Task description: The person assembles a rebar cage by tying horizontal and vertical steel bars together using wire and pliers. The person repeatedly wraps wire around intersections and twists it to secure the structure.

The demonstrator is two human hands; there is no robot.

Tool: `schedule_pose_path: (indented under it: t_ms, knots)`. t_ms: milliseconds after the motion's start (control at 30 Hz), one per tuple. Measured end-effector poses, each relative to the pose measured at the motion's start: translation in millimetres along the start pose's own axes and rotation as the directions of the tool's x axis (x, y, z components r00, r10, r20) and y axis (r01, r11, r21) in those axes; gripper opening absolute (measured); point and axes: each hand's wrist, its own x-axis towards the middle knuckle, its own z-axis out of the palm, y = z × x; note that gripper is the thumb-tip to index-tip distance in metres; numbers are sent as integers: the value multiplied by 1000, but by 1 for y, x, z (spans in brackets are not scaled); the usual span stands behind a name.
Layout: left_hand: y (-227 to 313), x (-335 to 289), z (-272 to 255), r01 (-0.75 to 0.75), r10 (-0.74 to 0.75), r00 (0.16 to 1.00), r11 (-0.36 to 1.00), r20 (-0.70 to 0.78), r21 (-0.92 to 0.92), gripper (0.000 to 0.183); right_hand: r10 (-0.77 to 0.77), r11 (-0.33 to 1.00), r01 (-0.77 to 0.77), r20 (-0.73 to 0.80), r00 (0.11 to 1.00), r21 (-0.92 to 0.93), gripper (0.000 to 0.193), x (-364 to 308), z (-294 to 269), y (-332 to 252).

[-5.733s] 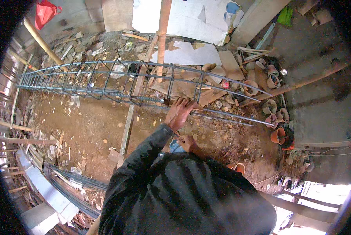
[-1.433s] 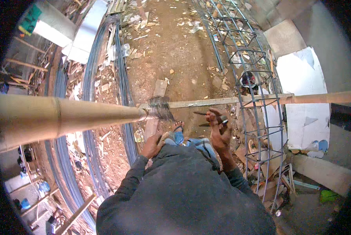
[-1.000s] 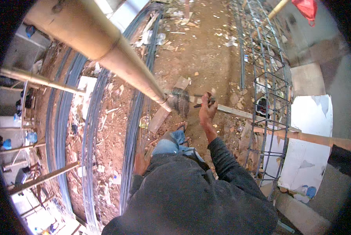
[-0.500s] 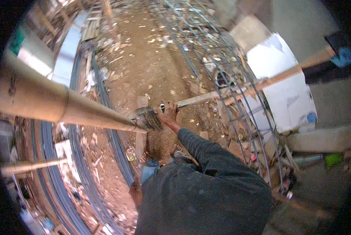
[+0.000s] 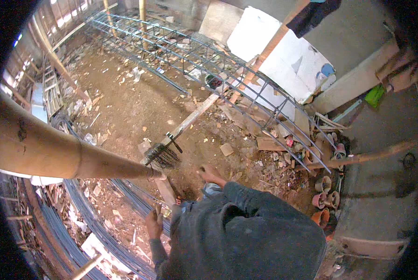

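My right hand (image 5: 212,176) is in front of my body over the dirt ground, fingers loosely stretched to the left, with nothing visible in it. My left hand (image 5: 154,224) hangs low beside my left leg, fingers up and a little apart, and nothing shows in it. Ahead of my hands, a long wooden plank (image 5: 192,116) has a dark metal tool (image 5: 173,141) lying across its near end; its exact kind is hard to make out. Beside the tool is a bundle of thin dark wire (image 5: 166,160). Neither hand touches the plank, tool or wire.
A thick bamboo pole (image 5: 104,161) slants in close on the left. Bundles of steel rods (image 5: 85,198) lie below it. A long rebar cage (image 5: 190,60) runs across the far side to the right. Several pots (image 5: 322,200) stand by the right wall; rubble is scattered about.
My right hand has drawn back from beside the wire bundle toward my body, uncovering the dark tool on the plank. My left hand has come further into view. The view has turned right.
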Motion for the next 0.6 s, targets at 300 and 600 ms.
schedule_pose_path:
  t_ms: [300, 600]
  knots:
    - [54, 53, 42, -284, 191, 918, 928, 347, 242, 19, 119, 985, -57, -405, 906, 164, 37, -47, -27, 25]
    - [141, 157, 112, -174, 283, 922, 913, 265, -369, 20, -14, 963, 193, -684, 730, 186, 33, 3, -205, -37]
